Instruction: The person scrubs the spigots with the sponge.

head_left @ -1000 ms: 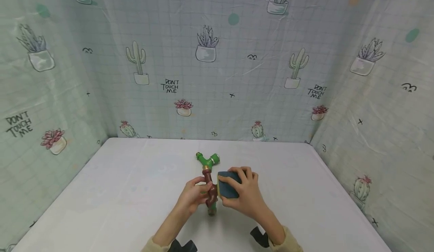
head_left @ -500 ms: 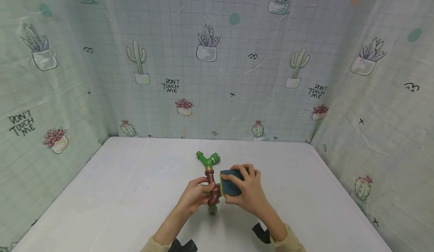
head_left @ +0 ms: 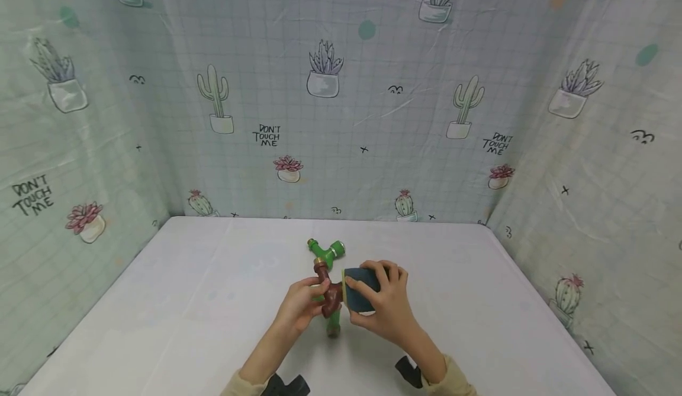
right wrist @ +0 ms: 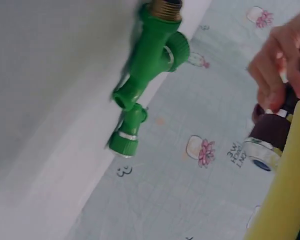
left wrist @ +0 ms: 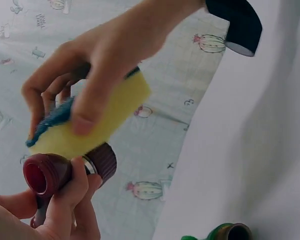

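Here, tap (head_left: pixel 333 300) in left hand (head_left: pixel 301 305), sponge (left wrist: pixel 119 111) in right (head_left: pixel 391 306)

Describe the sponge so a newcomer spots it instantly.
Over the white table, find the right hand. It grips the sponge, a blue-and-yellow block beside the brown tap in the left hand. Unlike that tap and the green taps, it is flat-sided.
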Available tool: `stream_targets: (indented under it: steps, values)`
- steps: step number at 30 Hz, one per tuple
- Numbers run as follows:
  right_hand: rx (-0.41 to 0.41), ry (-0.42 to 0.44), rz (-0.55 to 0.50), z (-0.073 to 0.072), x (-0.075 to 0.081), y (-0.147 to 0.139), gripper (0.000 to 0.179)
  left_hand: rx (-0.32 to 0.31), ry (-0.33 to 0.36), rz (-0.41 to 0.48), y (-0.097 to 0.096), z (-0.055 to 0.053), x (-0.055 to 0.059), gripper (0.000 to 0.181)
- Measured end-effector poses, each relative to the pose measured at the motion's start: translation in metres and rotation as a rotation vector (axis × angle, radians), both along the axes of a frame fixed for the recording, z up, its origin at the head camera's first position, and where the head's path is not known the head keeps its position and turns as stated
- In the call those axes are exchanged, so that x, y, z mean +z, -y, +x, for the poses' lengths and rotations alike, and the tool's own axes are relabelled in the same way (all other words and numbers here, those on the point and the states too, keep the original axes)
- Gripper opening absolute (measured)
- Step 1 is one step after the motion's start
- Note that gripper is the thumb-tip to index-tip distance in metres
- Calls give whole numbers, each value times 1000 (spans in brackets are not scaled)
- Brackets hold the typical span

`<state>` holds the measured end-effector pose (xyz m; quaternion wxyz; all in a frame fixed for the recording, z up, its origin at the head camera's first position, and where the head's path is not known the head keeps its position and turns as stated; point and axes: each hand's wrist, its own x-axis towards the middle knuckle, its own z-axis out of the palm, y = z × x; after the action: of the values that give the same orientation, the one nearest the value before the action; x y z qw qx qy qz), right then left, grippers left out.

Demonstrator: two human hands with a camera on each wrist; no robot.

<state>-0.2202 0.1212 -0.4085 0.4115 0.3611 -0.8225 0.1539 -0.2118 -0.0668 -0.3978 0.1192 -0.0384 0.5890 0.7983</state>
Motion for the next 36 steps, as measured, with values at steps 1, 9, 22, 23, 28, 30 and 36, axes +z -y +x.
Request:
stream_targets:
  steps: [1,9,22,23,28,30,36]
  values:
    - [21,-17,10,0,-2,-1,56,4,1,17,1,-1,0,43]
    - [128,-154,63,-4,-9,-21,62,-21,33,152,6,-4,5,47]
    - [206,-108,-186,-5,0,-18,36,-303,-46,71,10,2,8,41]
    - [203,-85,-205,-5,1,-18,36,-355,-57,57,11,2,8,41]
    - [195,8,-216,-3,2,-16,39,-485,-118,-64,9,6,8,53]
    - [192,20,-204,-1,3,-14,39,-447,-164,-168,5,7,8,55]
    - [153,67,-186,1,6,-12,40,-236,-375,-552,-3,9,9,35]
